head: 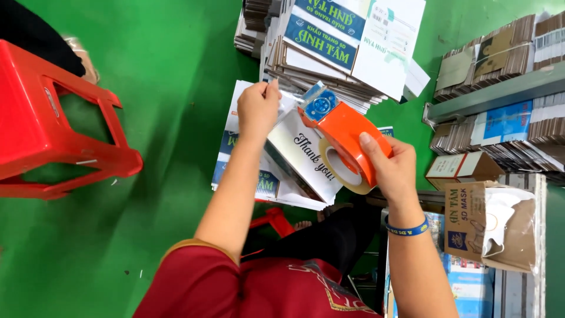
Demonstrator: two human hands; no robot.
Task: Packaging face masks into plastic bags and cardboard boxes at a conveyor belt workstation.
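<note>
My right hand point(388, 165) grips an orange tape dispenser point(344, 138) with a blue hub and a roll of clear tape in it. My left hand point(258, 109) pinches the free end of the clear tape point(288, 101), pulled out from the dispenser's front. Under both hands lies a flat white carton point(306, 156) with black script on it, resting on other flattened cartons point(238, 156) on the green floor.
A red plastic stool point(53, 129) stands at the left. A tall stack of flat printed cartons point(335, 41) lies ahead. Shelves with bundled cardboard point(500, 94) are at the right, and a brown box with white masks point(500, 227) lower right.
</note>
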